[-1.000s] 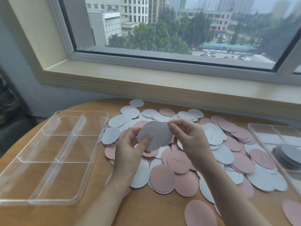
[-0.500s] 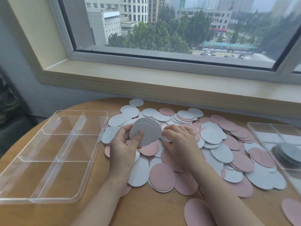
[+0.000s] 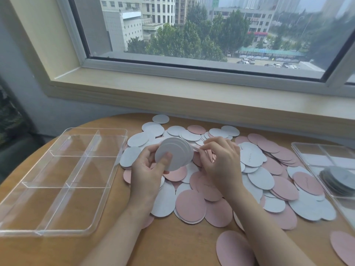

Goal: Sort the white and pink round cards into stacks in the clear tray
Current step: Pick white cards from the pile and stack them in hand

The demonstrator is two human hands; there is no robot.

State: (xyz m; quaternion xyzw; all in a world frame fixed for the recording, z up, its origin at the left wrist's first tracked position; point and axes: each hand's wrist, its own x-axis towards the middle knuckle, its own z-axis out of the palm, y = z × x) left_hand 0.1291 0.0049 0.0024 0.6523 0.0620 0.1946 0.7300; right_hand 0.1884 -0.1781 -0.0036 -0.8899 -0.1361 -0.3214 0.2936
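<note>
A heap of white and pink round cards point(image 3: 255, 181) covers the middle of the round wooden table point(image 3: 172, 246). My left hand point(image 3: 148, 173) holds a small stack of white cards point(image 3: 173, 153) upright above the heap, thumb across its face. My right hand point(image 3: 221, 162) is just right of the stack and pinches a card edge-on point(image 3: 197, 149) against the stack's right rim. The clear divided tray point(image 3: 63, 181) lies to the left with nothing in its compartments.
A second clear tray point(image 3: 315, 150) at the right edge holds a stack of white cards point(image 3: 338, 179). Two loose pink cards lie near the table's front edge. The window sill runs along the far side behind the heap.
My right hand dropped onto the heap, then rose again with a card and brought it to the stack. My left hand has kept holding the white stack, shifted slightly left.
</note>
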